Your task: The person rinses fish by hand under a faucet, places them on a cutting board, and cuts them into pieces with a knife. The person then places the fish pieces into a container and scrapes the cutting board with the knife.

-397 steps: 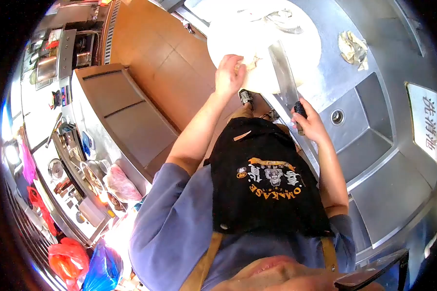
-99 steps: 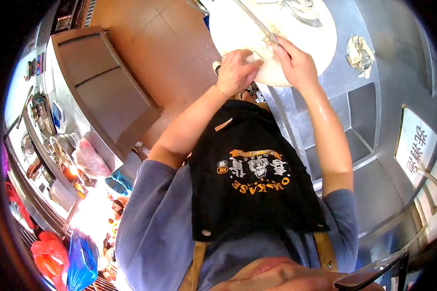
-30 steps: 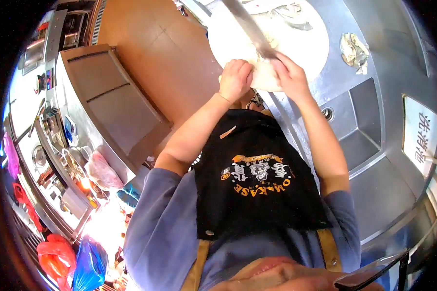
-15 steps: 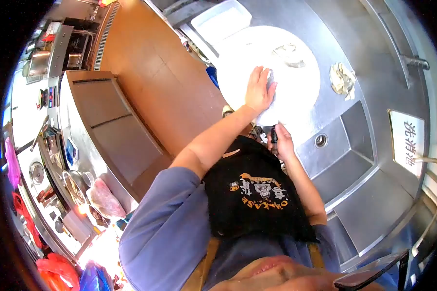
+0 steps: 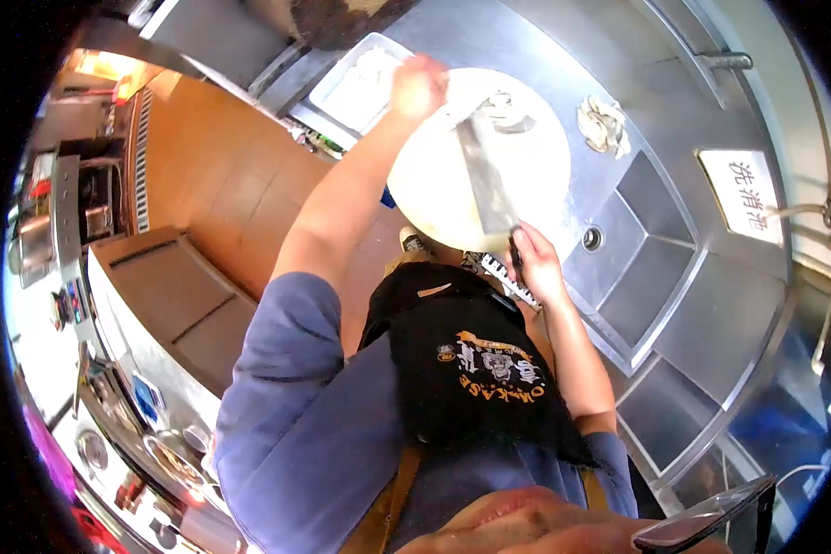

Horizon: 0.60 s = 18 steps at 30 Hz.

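Note:
My right hand (image 5: 537,257) is closed round the dark handle of a cleaver (image 5: 489,180), its wide blade reaching across the round white cutting board (image 5: 420,198). My left hand (image 5: 419,88) is over the gap between the board and a white plastic tub (image 5: 323,92), right at the tub's edge; its fingers are blurred and mostly hidden. Inside the tub lie pale white pieces (image 5: 371,78). A crumpled whitish thing with a grey edge (image 5: 506,113) rests on the far part of the board, near the blade's tip.
A crumpled cloth (image 5: 603,126) lies on the steel counter (image 5: 535,55) right of the board. Beyond it are a sink basin with a drain (image 5: 593,239) and a sign (image 5: 740,196) on the wall. A brown cabinet (image 5: 171,295) stands to the left on the orange floor (image 5: 222,185).
My left hand has left the board and moved forward and left to the tub, where white pieces now show. The cleaver's blade now shows fully above the board. The whole view has shifted.

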Each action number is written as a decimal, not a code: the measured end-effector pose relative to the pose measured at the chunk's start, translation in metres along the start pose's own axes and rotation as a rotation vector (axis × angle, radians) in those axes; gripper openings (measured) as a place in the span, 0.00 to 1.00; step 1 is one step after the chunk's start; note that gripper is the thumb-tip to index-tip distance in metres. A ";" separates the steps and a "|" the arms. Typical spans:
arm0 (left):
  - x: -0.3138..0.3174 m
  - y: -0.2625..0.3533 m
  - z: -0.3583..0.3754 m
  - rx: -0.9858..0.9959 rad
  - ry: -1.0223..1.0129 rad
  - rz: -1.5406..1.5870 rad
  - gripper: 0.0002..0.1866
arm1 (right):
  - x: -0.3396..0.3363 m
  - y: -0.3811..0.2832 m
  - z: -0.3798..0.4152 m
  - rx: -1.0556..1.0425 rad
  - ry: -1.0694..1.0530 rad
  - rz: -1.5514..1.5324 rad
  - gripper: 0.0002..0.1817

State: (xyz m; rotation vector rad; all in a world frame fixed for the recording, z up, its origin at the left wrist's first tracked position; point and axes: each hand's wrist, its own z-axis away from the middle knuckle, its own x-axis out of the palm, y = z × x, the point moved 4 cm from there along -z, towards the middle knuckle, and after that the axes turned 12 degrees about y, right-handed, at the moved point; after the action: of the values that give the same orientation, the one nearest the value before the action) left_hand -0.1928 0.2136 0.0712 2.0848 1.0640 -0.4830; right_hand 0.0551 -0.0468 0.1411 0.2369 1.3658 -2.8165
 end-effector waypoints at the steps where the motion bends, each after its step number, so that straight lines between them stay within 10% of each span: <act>1: 0.009 0.027 0.011 0.123 -0.140 0.037 0.06 | -0.014 0.017 0.007 0.018 0.033 -0.040 0.21; 3: 0.015 0.081 0.033 0.340 -0.462 -0.043 0.07 | -0.042 0.036 0.022 0.079 0.120 -0.094 0.20; 18: 0.051 0.093 0.037 0.415 -0.473 -0.207 0.11 | -0.090 0.079 0.028 0.086 0.149 -0.345 0.20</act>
State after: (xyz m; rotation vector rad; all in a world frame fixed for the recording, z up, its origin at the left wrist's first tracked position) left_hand -0.0875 0.1773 0.0562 2.0495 0.9505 -1.3225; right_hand 0.1456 -0.1232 0.1090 0.2367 1.4398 -3.2035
